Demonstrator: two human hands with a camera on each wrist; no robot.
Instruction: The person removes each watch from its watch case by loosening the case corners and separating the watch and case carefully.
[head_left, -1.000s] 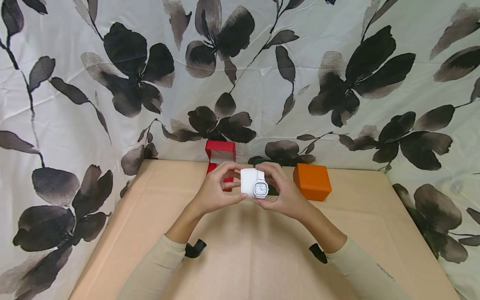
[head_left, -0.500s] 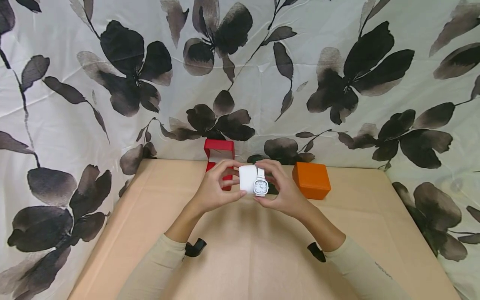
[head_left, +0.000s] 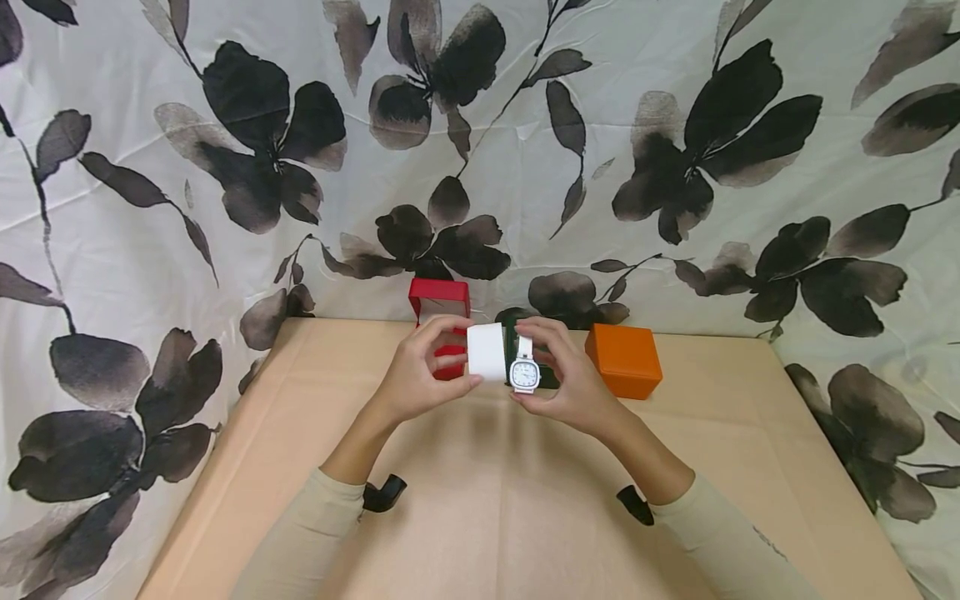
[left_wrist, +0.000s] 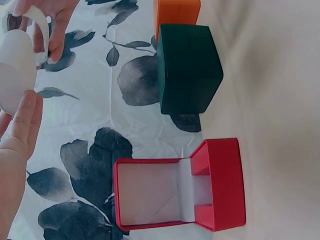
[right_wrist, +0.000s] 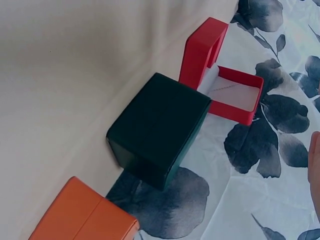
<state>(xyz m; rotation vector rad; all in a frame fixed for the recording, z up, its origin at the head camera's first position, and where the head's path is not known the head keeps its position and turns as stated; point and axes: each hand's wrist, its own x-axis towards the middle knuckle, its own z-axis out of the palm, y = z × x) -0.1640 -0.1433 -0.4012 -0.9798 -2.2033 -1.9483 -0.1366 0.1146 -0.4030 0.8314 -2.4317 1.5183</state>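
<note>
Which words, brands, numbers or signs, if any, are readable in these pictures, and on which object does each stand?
No text is readable.
White watch: dial marks, too small and blurred to read.
Right sleeve: a small dark mark, too small to read.
Red box: a faint line inside; I cannot tell whether it is lettering.
Green box and orange box: no lettering visible.

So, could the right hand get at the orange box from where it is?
Probably yes: the orange box stands close by the right hand, on its outer side, with nothing seen between them. But that hand holds the white wristwatch, which it would likely have to put down first.
</note>
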